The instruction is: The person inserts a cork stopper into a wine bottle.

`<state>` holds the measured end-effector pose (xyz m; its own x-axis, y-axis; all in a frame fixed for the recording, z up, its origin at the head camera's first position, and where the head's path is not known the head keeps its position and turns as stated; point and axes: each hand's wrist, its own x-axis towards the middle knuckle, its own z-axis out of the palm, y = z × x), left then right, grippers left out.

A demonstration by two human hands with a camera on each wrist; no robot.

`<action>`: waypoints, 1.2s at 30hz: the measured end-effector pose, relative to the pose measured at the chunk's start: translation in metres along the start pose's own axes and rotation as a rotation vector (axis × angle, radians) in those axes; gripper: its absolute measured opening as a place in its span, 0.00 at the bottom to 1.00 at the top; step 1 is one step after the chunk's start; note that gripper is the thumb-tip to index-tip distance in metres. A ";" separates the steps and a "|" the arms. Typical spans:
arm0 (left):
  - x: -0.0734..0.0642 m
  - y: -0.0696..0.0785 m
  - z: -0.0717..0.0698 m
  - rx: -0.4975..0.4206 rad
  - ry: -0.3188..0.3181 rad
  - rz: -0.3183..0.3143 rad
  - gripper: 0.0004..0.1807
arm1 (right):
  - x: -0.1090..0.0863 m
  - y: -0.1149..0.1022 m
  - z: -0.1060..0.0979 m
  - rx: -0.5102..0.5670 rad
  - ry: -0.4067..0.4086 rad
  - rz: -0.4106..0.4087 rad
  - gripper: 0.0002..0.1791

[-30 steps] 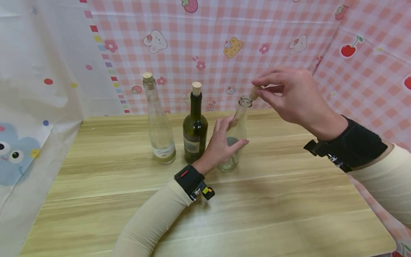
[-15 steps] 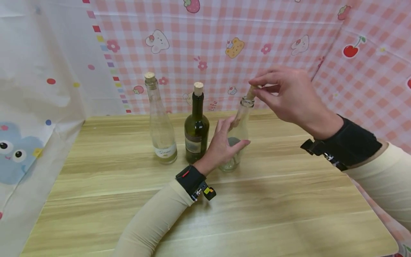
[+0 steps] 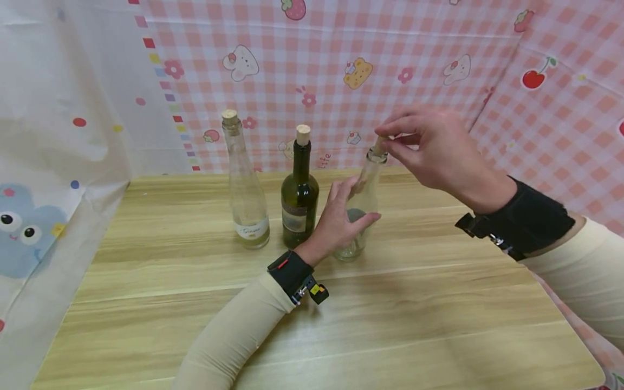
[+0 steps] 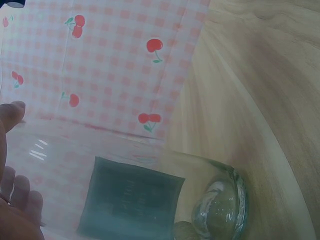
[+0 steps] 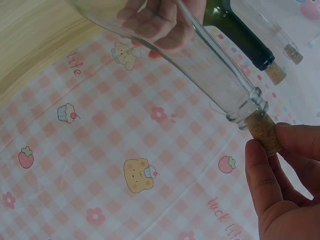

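A clear glass bottle (image 3: 369,184) with a dark label stands upright on the table. Around its body curls my left hand (image 3: 336,222), fingers behind and thumb in front. Over its mouth, my right hand (image 3: 434,146) pinches a cork (image 5: 263,132) between thumb and fingertips. In the right wrist view the cork's lower end sits in the bottle mouth, most of it sticking out. Left of that bottle stands a dark green bottle (image 3: 299,197) with a cork (image 3: 303,135) in its neck. Farther left is another clear bottle (image 3: 246,189), corked too (image 3: 229,116).
The wood-grain table (image 3: 195,314) has a rounded front right corner. Pink checked cloth (image 3: 322,65) hangs behind the bottles and along the right side. White cloth with coloured dots (image 3: 97,146) hangs on the left.
My right hand has brought the cork slightly left, from beside the bottle's rim into its mouth. The left hand keeps its hold on the bottle. The whole view has shifted a little.
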<state>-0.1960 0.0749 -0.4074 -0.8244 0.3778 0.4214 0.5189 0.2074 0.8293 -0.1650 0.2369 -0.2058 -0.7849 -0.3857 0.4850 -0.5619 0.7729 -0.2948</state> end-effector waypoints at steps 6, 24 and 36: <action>0.000 0.000 0.000 0.000 0.001 -0.010 0.41 | 0.000 0.002 0.004 -0.037 0.006 -0.032 0.10; 0.001 -0.001 0.000 0.008 -0.001 0.001 0.42 | 0.002 0.004 0.007 -0.040 0.018 -0.072 0.10; 0.000 -0.001 0.000 0.003 0.003 0.003 0.42 | -0.003 0.006 0.013 -0.030 0.097 -0.096 0.08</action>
<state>-0.1970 0.0746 -0.4085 -0.8236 0.3753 0.4253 0.5223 0.2093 0.8267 -0.1690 0.2360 -0.2195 -0.6983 -0.4091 0.5874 -0.6239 0.7501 -0.2193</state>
